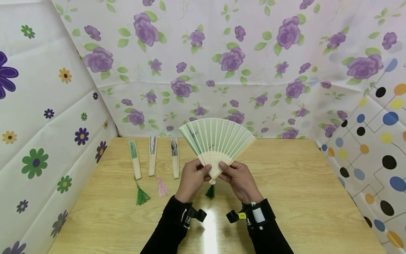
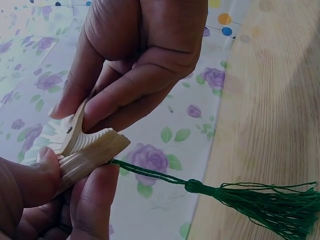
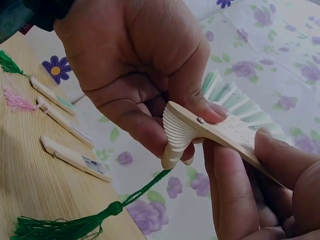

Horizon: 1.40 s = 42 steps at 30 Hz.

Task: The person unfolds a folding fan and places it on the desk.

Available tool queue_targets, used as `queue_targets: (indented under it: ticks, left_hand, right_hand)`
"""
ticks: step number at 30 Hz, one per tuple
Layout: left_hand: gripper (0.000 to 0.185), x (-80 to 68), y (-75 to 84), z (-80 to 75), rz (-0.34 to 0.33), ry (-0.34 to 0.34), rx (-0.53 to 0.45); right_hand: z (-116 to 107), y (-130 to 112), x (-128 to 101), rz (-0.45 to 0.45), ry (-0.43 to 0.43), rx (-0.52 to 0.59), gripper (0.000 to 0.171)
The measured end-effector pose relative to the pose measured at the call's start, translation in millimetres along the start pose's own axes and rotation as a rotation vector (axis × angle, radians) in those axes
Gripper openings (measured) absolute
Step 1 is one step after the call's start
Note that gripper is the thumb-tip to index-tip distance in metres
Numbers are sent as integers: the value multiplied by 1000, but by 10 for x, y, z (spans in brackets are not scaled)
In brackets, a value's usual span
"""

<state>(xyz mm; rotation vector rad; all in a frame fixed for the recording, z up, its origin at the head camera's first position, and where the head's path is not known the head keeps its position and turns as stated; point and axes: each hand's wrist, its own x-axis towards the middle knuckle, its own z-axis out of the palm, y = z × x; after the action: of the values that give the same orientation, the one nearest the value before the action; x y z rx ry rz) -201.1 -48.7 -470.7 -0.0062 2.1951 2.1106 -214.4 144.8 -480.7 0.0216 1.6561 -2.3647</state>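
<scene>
We see a spread fan (image 1: pixel 222 137) held above the table (image 1: pixel 301 183) between the person's 2 hands: a pleated, pale green leaf on thin, smooth, wood-like ribs, a stringy green tassel (image 1: pixel 210 191) trailing from the pivot end. The left hand (image 1: pixel 191 180) pinches the ribs between thumb and fingers; the right hand (image 1: pixel 242 180) pinches them from the other side. We notice a yellow label (image 1: pixel 242 215) near the right cuff (image 1: pixel 269 211), its print too small to read. 3 folded fans (image 1: pixel 174 158) lie on the wood-grained tabletop's left, before a creased white cloth (image 1: pixel 171 21) printed with purple roses.
</scene>
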Motion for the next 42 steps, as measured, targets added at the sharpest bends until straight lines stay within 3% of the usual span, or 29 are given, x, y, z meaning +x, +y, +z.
queue_targets:
  ticks: [8,18,27,42]
  left_hand:
    - [26,8,-4,3,1,18,-32]
    - [24,29,28,12,40,80,-38]
    - [23,20,26,9,40,88,-47]
    - [20,24,44,20,80,165,-91]
  right_hand:
    - [10,-2,-2,-22,-3,-19,30]
    - [169,61,-21,-113,123,101,29]
    - [164,58,-28,-111,100,77,34]
    - [290,152,-45,-191,192,167,33]
